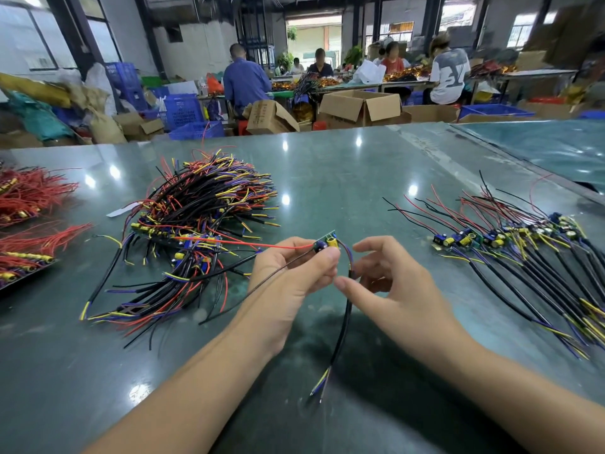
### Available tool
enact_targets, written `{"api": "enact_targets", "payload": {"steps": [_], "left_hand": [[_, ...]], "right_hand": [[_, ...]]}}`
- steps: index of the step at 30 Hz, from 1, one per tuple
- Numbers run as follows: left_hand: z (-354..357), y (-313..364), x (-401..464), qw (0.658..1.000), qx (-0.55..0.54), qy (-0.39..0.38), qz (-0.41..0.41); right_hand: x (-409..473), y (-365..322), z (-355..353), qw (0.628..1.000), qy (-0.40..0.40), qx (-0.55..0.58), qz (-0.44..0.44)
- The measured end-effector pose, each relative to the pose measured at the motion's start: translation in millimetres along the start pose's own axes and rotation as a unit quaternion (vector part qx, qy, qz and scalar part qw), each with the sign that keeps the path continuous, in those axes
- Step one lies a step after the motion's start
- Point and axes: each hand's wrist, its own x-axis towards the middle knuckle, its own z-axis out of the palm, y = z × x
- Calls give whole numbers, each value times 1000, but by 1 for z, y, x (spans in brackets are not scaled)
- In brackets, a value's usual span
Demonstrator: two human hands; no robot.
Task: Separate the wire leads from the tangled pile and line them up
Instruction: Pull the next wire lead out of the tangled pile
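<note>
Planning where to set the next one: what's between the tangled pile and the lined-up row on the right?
Head view: the left hand pinching one board, its black cable hanging, and the right hand; table otherwise bare.

tangled heap of black, red, yellow, purple wire leads (pixel 196 224): left, sprawled | single lead with small green board (pixel 328 239): lifted, centre, black cable (pixel 343 322) hanging | row of same leads (pixel 530 257): right, parallel, boards (pixel 458 239) aligned

I see a bright, even feed, daylight from far windows (pixel 456 14), lamp glare spotting the glossy table (pixel 327 178), soft shadow near me, background blurred, edges bowed.
</note>
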Motion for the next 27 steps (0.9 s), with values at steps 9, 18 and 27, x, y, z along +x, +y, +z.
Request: {"api": "enact_targets", "payload": {"steps": [9,18,27], "left_hand": [[-4,0,3,999,43,16,-17],[-12,5,3,998,12,-29,-56],[-15,9,3,994,-18,-47,-95]], "right_hand": [[5,7,-4,995,-6,92,35],[7,1,-13,944,-158,278,84],[9,-2,-15,964,-160,190,99]]}}
